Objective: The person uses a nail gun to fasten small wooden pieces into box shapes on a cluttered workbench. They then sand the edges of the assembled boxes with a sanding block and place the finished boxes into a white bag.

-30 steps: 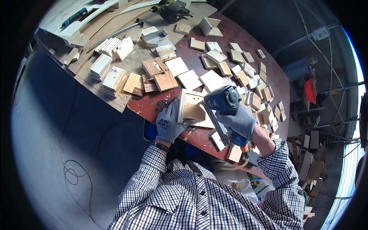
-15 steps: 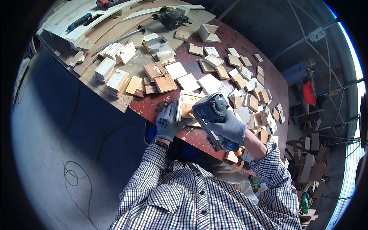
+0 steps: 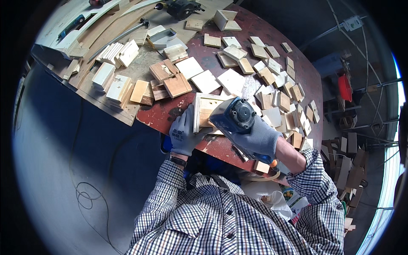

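My right hand (image 3: 260, 137), in a grey glove, is wrapped round the body of a blue and black pneumatic nail gun (image 3: 231, 115). Its nose end covers part of a small wooden box (image 3: 205, 106) with raised edges, at the front of the red table. An orange fitting (image 3: 273, 164) joins a hose to the tool's rear. My gloved left hand (image 3: 186, 131) grips the left side of the box, with the thumb along its near edge. Where the nose meets the wood is hidden by the tool.
Many loose wooden blocks (image 3: 267, 75) cover the right of the red table (image 3: 170, 111). Stacked pieces (image 3: 119, 89) stand on the left. Farther back are a metal bar (image 3: 121, 36) and a dark power tool (image 3: 182, 8). A cable (image 3: 87, 195) lies on the floor.
The view has shifted slightly, so the bench appears moved up and left. The nail gun is a little more upright over the box. Both hands keep their holds.
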The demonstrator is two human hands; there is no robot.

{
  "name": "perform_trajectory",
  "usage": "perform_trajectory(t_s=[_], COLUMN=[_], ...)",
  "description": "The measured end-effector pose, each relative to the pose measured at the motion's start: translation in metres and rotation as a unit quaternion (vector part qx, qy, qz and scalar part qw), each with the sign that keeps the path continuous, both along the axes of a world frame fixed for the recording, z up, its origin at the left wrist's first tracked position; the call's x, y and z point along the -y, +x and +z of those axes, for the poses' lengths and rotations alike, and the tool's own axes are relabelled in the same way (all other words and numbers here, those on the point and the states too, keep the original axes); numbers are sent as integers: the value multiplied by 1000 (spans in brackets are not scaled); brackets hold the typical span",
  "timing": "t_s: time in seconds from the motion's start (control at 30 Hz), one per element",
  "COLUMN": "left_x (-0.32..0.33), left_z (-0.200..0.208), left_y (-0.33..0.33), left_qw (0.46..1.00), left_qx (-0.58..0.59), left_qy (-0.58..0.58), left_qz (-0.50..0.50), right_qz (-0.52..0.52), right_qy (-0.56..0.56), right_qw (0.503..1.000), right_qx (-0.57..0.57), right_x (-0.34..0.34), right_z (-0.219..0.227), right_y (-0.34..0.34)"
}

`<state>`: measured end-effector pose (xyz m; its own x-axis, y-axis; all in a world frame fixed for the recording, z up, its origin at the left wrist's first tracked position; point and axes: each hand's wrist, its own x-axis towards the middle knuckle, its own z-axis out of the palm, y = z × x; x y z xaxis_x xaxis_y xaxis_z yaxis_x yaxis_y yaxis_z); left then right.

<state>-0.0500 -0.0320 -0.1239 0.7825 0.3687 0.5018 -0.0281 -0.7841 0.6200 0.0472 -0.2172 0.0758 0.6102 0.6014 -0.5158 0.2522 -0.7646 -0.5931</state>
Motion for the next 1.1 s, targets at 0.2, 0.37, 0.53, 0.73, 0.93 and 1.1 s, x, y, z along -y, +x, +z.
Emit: perform_trajectory(t_s=[0.2, 0.37, 0.53, 0.73, 0.93, 1.1], left_x=[5, -3, -8, -18, -20, -24], left_z=[-14, -19, -40, -40, -50, -59], left_y=[11, 10, 8, 3, 3, 5], left_qw=[999, 999, 999, 999, 1000, 999], left_qx=[33, 20, 40, 36, 2, -7], left_qy=[-4, 31, 26, -5, -28, -25], left_qz=[5, 18, -1, -11, -12, -24], right_qz=[-84, -198, -418, -550, -614, -666], right_qy=[45, 174, 257, 251, -180, -222], right_qw=[994, 965, 871, 778, 709, 674], right_qx=[-47, -12, -29, 170, 296, 228], right_x=[10, 54, 165, 314, 414, 448], right_z=[8, -4, 0, -50, -91, -120], right_y=[-19, -66, -87, -67, -48, -37])
